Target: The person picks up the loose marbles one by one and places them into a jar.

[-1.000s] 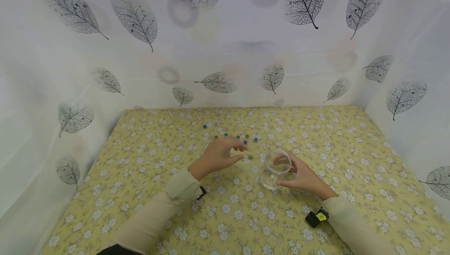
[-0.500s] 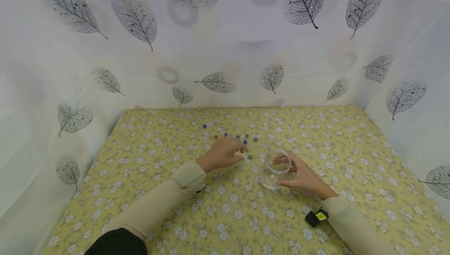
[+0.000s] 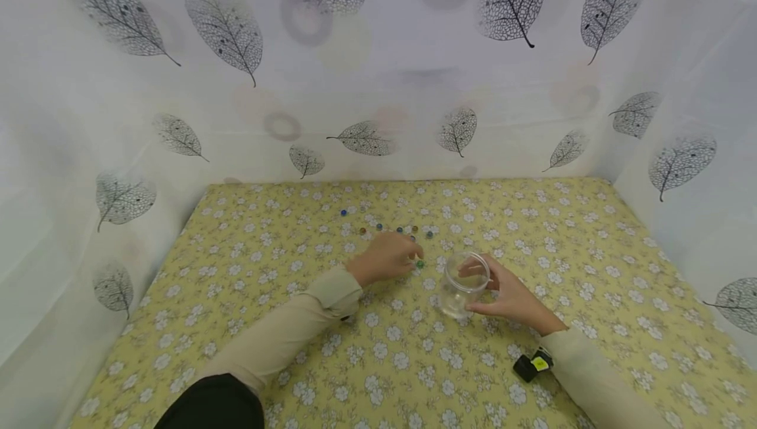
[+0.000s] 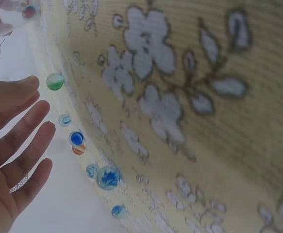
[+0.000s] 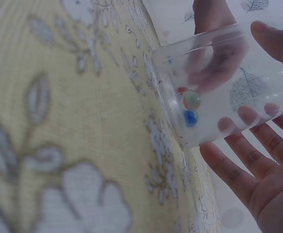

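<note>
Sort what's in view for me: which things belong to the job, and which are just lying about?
Likely part of the job:
- green marble, near the left hand
- clear jar, in the right hand
- marbles inside the jar
- other loose marbles

Apparently just there:
- flowered cloth
- leaf-print curtain
- black device by the right wrist

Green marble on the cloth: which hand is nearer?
Left. The left hand is close beside the green marble; the right hand is farther off, beyond the clear jar it holds.
</note>
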Available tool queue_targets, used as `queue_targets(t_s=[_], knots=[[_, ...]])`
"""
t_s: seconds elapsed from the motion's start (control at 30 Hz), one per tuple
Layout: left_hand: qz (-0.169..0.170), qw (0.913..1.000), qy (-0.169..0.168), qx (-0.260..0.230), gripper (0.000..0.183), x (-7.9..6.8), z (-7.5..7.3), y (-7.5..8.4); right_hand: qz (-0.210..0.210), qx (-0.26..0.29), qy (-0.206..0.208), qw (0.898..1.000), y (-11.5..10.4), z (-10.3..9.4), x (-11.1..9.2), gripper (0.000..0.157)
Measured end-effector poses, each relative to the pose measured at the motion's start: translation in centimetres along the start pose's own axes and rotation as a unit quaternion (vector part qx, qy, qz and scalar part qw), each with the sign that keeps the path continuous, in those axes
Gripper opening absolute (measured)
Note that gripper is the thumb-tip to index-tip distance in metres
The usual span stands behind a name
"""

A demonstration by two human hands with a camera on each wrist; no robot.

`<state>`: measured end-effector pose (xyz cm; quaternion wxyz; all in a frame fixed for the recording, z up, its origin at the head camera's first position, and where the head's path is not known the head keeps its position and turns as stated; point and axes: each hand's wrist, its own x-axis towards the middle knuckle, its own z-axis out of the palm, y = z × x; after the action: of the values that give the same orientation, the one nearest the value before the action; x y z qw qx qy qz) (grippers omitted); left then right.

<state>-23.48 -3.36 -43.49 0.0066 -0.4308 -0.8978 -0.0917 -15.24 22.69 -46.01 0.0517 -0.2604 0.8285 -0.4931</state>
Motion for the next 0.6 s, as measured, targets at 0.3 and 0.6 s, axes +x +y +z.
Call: queue_targets(t_s=[0.3,0.6], knots=[[-0.007,0.9992,-0.034,0.022,0.022,0.9,0.7,0.2,0.0,-0.003,0.001,1.0,0.0,0.0,0.0,0.063],[-0.008,0.9987,-0.043,0.027,0.016,1.3,1.2,0.3,0.0,0.003,0.0,1.0,0.1,0.0,0.0,0.062]])
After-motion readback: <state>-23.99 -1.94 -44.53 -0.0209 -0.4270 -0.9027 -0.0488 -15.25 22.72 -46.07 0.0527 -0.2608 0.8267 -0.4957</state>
